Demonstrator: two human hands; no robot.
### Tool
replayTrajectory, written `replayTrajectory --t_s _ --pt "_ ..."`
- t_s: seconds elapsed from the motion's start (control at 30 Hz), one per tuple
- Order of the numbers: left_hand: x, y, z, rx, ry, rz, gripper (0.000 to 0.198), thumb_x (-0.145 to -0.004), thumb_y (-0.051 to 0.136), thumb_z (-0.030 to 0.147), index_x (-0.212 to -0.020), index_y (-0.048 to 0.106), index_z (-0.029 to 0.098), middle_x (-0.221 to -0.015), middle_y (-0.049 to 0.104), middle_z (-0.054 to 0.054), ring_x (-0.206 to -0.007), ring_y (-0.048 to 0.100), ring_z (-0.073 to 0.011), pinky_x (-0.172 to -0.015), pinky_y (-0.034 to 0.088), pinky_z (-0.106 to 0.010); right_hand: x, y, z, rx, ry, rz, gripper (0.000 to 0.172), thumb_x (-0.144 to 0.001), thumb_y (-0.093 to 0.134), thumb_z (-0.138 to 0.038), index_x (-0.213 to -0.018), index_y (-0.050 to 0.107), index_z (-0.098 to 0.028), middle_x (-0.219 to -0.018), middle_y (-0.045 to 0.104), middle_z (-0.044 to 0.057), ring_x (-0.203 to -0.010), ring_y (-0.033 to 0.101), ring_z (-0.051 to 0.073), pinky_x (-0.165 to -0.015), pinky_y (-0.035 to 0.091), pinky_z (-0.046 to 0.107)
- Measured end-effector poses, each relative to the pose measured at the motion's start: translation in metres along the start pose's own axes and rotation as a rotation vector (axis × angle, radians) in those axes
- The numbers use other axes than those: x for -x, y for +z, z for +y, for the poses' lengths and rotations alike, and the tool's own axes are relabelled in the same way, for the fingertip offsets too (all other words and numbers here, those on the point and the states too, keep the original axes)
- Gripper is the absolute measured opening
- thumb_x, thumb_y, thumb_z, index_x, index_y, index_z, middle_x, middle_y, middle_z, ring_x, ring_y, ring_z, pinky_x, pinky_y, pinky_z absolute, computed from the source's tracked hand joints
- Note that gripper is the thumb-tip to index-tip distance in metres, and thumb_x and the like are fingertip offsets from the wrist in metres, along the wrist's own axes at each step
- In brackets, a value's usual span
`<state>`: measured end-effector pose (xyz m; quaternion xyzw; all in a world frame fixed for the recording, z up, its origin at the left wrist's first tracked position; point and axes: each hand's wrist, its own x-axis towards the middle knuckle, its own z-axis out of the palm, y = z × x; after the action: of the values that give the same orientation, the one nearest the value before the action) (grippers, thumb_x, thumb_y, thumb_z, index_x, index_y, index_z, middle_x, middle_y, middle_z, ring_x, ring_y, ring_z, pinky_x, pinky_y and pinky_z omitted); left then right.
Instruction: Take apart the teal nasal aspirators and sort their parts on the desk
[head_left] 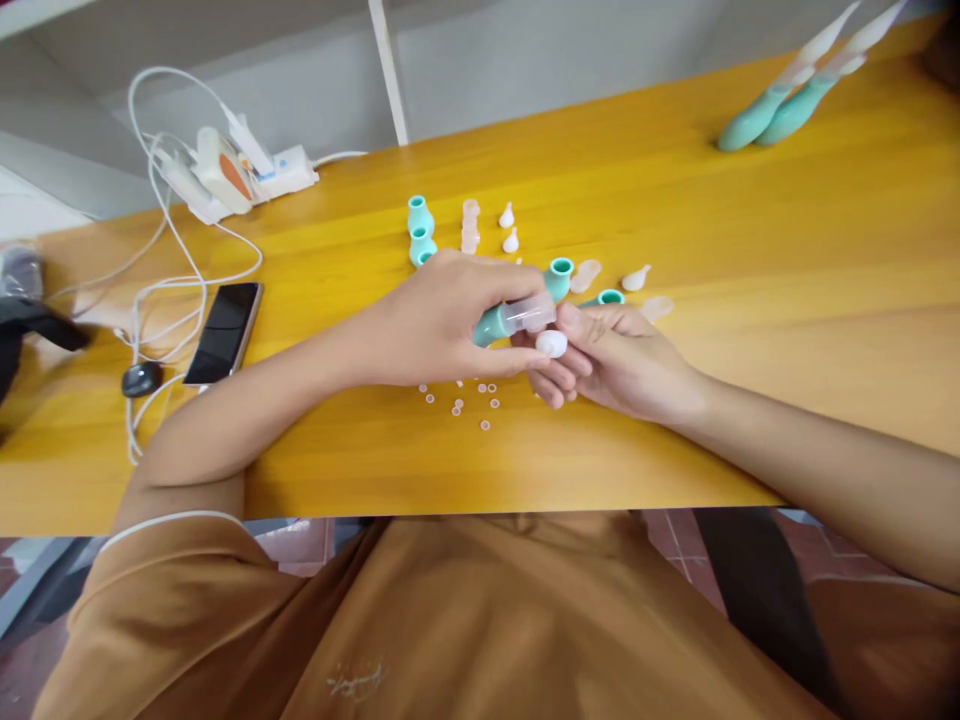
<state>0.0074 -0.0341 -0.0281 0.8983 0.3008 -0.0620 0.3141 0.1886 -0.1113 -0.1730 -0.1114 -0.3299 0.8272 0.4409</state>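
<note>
My left hand (442, 315) is closed round a teal squeeze bulb (491, 327) with a clear tube piece (529, 313) fitted to its end. It looks like a nasal aspirator. My right hand (622, 360) meets it from the right, thumb and fingers curled at the tube's free end. A small white nozzle tip (551, 344) sits between the right fingers and the tip of my left thumb. Just behind the hands stand two teal bulbs, one open-necked (559, 277) and another partly hidden (610, 298). My left hand partly covers a row of bulbs (420, 220).
Clear connectors (470, 226), white nozzles (507, 215) and several small rings (485, 425) lie about the hands. Two assembled aspirators (780, 110) rest at the back right. A phone (223, 333), white cables and a power strip (285, 175) occupy the left.
</note>
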Motion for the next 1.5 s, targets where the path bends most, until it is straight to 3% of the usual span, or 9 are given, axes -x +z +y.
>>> replayTrajectory --t_s 0.37,0.47,0.63,0.73,0.87,1.1,1.27,1.37,1.5 --pt "0.002 -0.002 0.003 -0.068 0.049 0.129 0.015 -0.099 0.071 0.035 -0.093 0.066 0.022 -0.087 0.077 -0.001 -0.080 0.073 -0.0168 -0.080 0.054 -0.031 -0.001 0.000 -0.001 -0.010 -0.025 -0.003 0.061 -0.111 0.064 -0.057 -0.066 0.049 -0.019 -0.060 0.051 -0.003 -0.058 0.061 0.011 -0.058 0.049 0.025" --pt "0.004 -0.009 0.005 -0.121 0.025 0.081 0.010 -0.095 0.070 0.027 -0.089 0.065 0.022 -0.083 0.075 0.000 -0.076 0.069 -0.0162 -0.078 0.053 -0.030 0.000 0.000 0.000 0.048 -0.034 0.025 0.061 -0.112 0.062 -0.056 -0.065 0.044 -0.020 -0.057 0.045 -0.004 -0.053 0.056 0.011 -0.054 0.046 0.026" --pt "0.021 -0.012 0.008 -0.316 -0.055 -0.294 0.014 -0.098 0.063 0.024 -0.085 0.065 0.020 -0.074 0.067 -0.001 -0.071 0.066 -0.0179 -0.075 0.051 -0.030 0.005 -0.003 -0.003 0.718 -0.206 0.070 0.059 -0.115 0.057 -0.043 -0.062 0.039 -0.021 -0.053 0.037 -0.006 -0.047 0.034 0.008 -0.052 0.028 0.029" --pt "0.034 -0.001 0.012 -0.414 -0.097 -0.355 0.020 -0.102 0.060 0.022 -0.082 0.064 0.020 -0.071 0.064 -0.003 -0.074 0.068 -0.0225 -0.080 0.055 -0.034 0.007 -0.001 -0.005 1.168 -0.320 -0.026 0.052 -0.111 0.057 -0.030 -0.062 0.042 -0.019 -0.057 0.044 -0.003 -0.052 0.038 0.009 -0.059 0.027 0.031" --pt "0.038 0.006 0.020 -0.489 -0.083 -0.439 0.015 -0.102 0.062 0.024 -0.088 0.067 0.020 -0.082 0.072 -0.005 -0.077 0.070 -0.0241 -0.078 0.054 -0.035 0.007 0.001 -0.002 1.425 -0.298 -0.092 0.046 -0.112 0.052 -0.030 -0.068 0.054 -0.018 -0.065 0.058 0.001 -0.057 0.043 0.011 -0.062 0.024 0.033" --pt "0.029 -0.015 0.024 -0.521 -0.184 -0.385 0.015 -0.099 0.064 0.035 -0.092 0.064 0.021 -0.079 0.070 -0.003 -0.064 0.066 -0.0218 -0.067 0.048 -0.035 0.007 -0.007 -0.004 1.532 -0.234 -0.123 0.042 -0.109 0.053 -0.031 -0.068 0.056 -0.018 -0.065 0.060 0.002 -0.058 0.041 0.013 -0.063 0.022 0.032" --pt "0.030 0.004 0.034 -0.473 0.022 -0.499 0.028 -0.097 0.077 0.048 -0.095 0.065 0.023 -0.088 0.076 -0.002 -0.077 0.073 -0.0242 -0.065 0.047 -0.035 0.007 -0.006 -0.003 1.569 -0.210 -0.140 0.040 -0.108 0.053 -0.030 -0.070 0.058 -0.018 -0.070 0.064 0.004 -0.059 0.041 0.013 -0.063 0.019 0.033" --pt "0.030 0.017 0.044 -0.499 0.105 -0.462 0.022 -0.104 0.068 0.041 -0.094 0.065 0.022 -0.091 0.077 -0.005 -0.078 0.072 -0.0249 -0.067 0.048 -0.039 0.006 -0.007 -0.005 1.530 -0.240 -0.106 0.039 -0.106 0.054 -0.030 -0.068 0.056 -0.019 -0.067 0.061 0.003 -0.058 0.040 0.014 -0.063 0.019 0.033" --pt "0.024 0.008 0.041 -0.410 0.003 -0.336 0.006 -0.098 0.060 0.026 -0.096 0.061 0.021 -0.095 0.075 -0.007 -0.074 0.069 -0.0242 -0.067 0.046 -0.039 0.004 -0.012 -0.022 1.433 -0.289 0.021 0.039 -0.102 0.058 -0.030 -0.067 0.046 -0.021 -0.062 0.054 0.001 -0.056 0.039 0.014 -0.063 0.021 0.034"
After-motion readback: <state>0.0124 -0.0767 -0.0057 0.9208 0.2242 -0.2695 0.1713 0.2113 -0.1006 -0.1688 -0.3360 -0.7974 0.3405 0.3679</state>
